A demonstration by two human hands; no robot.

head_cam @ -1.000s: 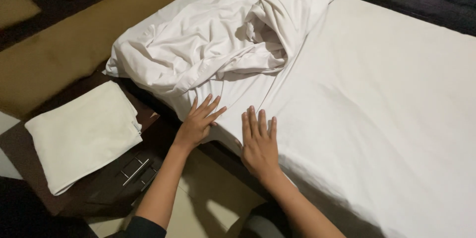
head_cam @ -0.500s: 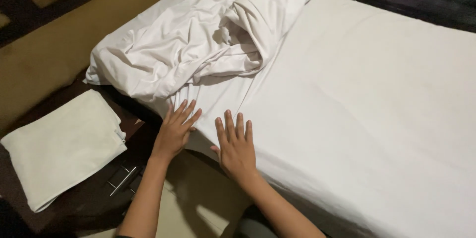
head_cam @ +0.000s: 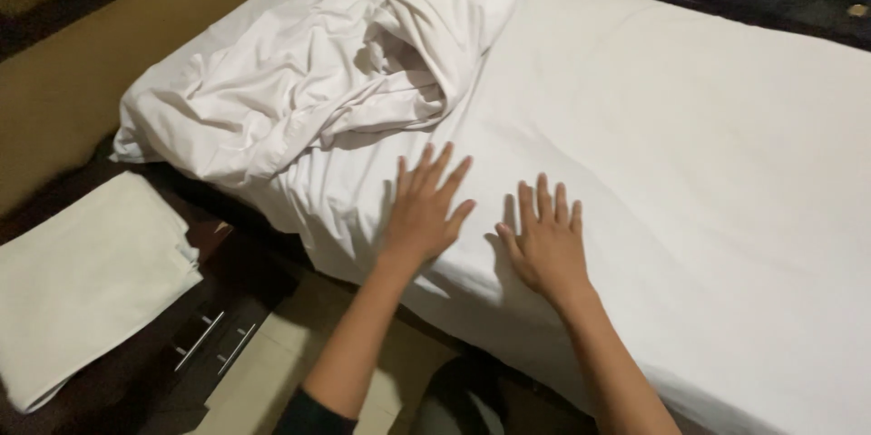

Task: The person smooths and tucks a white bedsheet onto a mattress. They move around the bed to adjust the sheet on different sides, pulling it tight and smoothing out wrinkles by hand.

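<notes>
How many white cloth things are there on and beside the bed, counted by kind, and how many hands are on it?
Flat sheet on the mattress: 1
Crumpled bedding heap: 1
Folded white cloth on the nightstand: 1
Hands flat on the sheet, left hand and right hand: 2
Total: 5

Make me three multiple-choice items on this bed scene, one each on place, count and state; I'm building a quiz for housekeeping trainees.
1. Where does the folded white cloth lie?
A. on the dark nightstand beside the bed
B. on the mattress
C. on the floor

2. How many hands lie on the white bedsheet?
A. none
B. one
C. two

3. How is the white duvet?
A. spread smooth
B. crumpled in a heap
C. folded square

Key: 1 A, the cloth sits on the nightstand top. 2 C, left hand and right hand both rest flat, fingers spread. 3 B, it lies bunched in folds near the bed's far left corner.
</notes>
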